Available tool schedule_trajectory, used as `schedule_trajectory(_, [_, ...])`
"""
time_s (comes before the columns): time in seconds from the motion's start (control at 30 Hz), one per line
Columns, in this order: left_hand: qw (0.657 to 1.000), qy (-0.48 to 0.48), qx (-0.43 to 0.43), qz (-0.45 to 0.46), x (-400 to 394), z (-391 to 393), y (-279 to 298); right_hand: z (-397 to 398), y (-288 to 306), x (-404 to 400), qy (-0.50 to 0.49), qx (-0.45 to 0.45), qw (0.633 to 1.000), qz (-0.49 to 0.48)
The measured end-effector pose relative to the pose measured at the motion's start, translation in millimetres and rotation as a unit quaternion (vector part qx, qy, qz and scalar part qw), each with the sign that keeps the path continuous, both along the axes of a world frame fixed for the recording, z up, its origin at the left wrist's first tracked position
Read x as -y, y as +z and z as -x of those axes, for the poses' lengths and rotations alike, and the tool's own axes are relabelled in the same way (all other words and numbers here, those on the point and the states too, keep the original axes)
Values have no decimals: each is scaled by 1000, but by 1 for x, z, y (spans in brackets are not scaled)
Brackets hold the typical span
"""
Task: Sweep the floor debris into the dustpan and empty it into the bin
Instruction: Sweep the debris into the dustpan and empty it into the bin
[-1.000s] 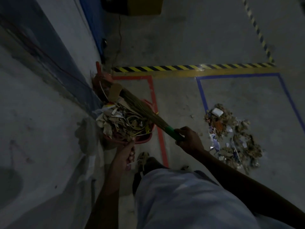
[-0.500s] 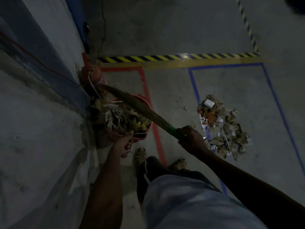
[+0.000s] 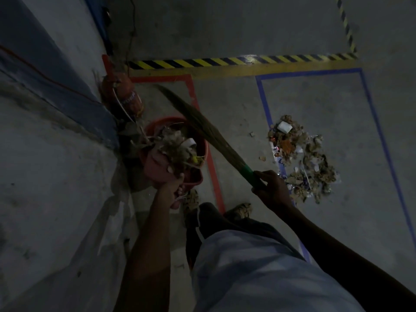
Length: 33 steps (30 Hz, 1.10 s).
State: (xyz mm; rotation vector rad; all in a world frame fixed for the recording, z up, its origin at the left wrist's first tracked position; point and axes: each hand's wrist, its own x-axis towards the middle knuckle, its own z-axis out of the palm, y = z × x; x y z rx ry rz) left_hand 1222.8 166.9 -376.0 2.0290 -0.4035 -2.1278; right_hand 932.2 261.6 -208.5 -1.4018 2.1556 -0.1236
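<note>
My left hand (image 3: 172, 185) grips the handle of a pinkish dustpan (image 3: 155, 165), which is tilted over a red bin (image 3: 199, 140) by the wall. Dry leaves and paper scraps (image 3: 177, 147) lie heaped across the pan and the bin's mouth. My right hand (image 3: 272, 188) holds the green handle of a grass broom (image 3: 202, 124). Its bristles slant up and left across the bin's right rim, with the tip over the floor. A pile of floor debris (image 3: 301, 158) lies to the right of my right hand.
A red fire extinguisher (image 3: 121, 93) stands against the wall (image 3: 45, 154) behind the bin. Red tape (image 3: 213, 176), blue tape (image 3: 263, 97) and a yellow-black hazard strip (image 3: 225, 61) mark the concrete floor. My feet are just below the bin.
The broom has swung off the heap in the pan, to the right and away from me. The dustpan has tipped further, and the debris has slid toward the bin.
</note>
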Motion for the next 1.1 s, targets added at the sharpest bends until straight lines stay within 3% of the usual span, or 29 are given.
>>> schedule_trajectory(0.63, [999,22,31,18,-57,46,54,55,-12,-32,-29,25,999,2])
schedule_trajectory(0.93, [992,21,125,-2,-87,95,54,150,-18,-34,-36,62,997,20])
schedule_trajectory(1.1, [991,72,111,-1,-109,145,49,222,-21,-51,-22,74,997,-6])
